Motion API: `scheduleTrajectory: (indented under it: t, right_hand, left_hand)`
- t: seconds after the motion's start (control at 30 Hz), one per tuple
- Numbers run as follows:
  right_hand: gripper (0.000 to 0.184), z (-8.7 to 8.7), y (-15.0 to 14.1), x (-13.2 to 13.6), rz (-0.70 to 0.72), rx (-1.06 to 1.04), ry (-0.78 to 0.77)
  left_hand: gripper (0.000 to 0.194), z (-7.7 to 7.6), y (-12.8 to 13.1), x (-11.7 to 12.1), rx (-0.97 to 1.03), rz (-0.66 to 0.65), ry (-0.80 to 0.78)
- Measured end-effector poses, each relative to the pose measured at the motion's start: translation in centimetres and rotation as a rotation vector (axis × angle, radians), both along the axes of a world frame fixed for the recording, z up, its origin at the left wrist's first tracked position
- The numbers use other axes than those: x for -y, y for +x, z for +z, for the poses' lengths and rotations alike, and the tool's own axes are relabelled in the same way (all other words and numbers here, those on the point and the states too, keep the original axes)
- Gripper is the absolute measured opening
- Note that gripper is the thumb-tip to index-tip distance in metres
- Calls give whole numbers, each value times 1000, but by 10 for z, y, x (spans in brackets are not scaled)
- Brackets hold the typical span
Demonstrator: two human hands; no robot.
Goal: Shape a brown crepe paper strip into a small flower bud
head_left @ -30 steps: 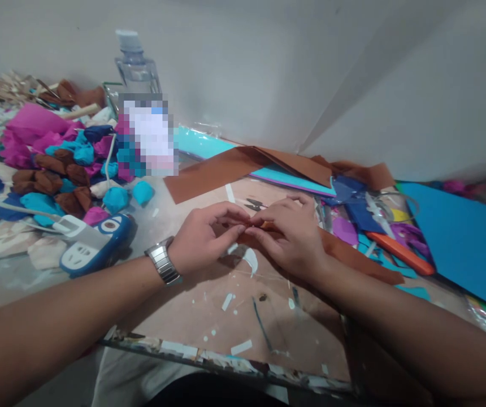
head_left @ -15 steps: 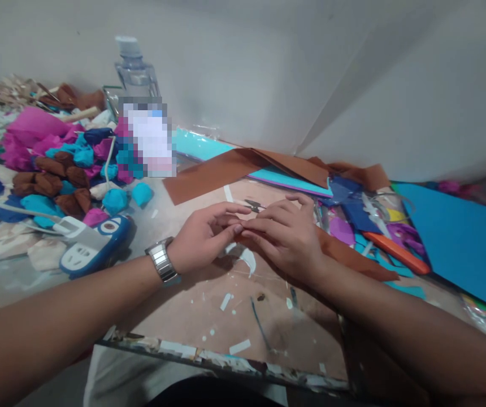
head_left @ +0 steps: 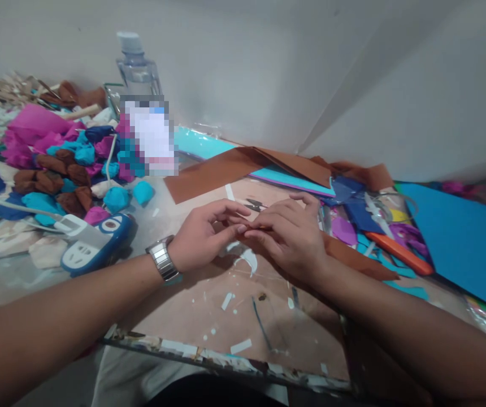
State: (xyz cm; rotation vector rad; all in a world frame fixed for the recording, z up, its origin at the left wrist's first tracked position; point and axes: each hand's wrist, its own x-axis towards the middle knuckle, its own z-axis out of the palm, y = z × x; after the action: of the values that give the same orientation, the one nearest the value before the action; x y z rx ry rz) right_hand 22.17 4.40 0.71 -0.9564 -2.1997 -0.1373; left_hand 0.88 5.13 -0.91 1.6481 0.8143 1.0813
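My left hand (head_left: 203,237), with a metal watch (head_left: 163,260) on the wrist, and my right hand (head_left: 289,234) meet at the middle of the table. Both pinch the end of a brown paper strip (head_left: 353,257) that runs out to the right under my right hand. The fingertips touch each other over the strip. Small snips (head_left: 255,204) lie just behind the hands.
A heap of crumpled paper balls (head_left: 56,164) in pink, teal and brown fills the left. A blue and white power strip (head_left: 94,243) lies near my left wrist. A clear bottle (head_left: 137,68), brown sheets (head_left: 234,167), an orange cutter (head_left: 399,253) and blue sheet (head_left: 463,237) lie behind and right.
The fingers have shifted slightly along the brown strip; both hands stay pinched together in the same spot.
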Motion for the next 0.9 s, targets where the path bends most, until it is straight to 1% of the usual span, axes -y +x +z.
scheduleTrajectory:
  t: [0.17, 0.23, 0.4, 0.5, 0.57, 0.67, 0.77, 0.9]
  right_hand:
    - [12, 1, 0, 0, 23, -1, 17]
    - [15, 1, 0, 0, 22, 7, 21]
    - [22, 0, -1, -2, 24, 9, 10]
    - [23, 0, -1, -2, 32, 15, -1]
    - [23, 0, -1, -2, 28, 17, -6]
    - [17, -1, -1, -2, 15, 15, -3]
    - [15, -2, 0, -1, 14, 14, 3]
    - [14, -2, 0, 0, 9, 7, -5]
  left_hand:
    - [25, 3, 0, 2, -64, 10, 117]
    - [26, 3, -1, 2, -80, 5, 133]
    - [26, 3, 0, 3, -64, -15, 88]
    - [26, 5, 2, 3, -37, 3, 35]
    - [27, 6, 2, 2, -14, 22, -6]
    - [23, 6, 2, 1, 7, 33, -45]
    - [21, 6, 1, 1, -15, 22, -41]
    - [20, 5, -1, 3, -69, 33, 37]
